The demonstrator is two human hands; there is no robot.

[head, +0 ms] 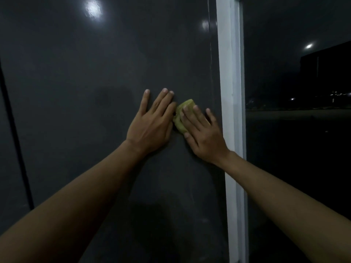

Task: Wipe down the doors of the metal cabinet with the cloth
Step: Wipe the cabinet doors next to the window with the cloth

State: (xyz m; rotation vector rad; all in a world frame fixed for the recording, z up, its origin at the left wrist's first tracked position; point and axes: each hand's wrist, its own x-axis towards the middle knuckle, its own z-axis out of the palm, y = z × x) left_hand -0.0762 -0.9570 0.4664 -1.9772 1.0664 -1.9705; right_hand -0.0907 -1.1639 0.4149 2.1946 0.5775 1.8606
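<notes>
Dark glossy cabinet door [95, 111], white frame [228, 73] at right. Left hand [152, 122] flat on it, fingers straight; right hand [204, 132] presses yellow-green cloth [180, 118] with extended fingers.

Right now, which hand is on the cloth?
The right hand, by the white frame, presses the cloth on the door; the left hand lies flat on bare metal.
</notes>
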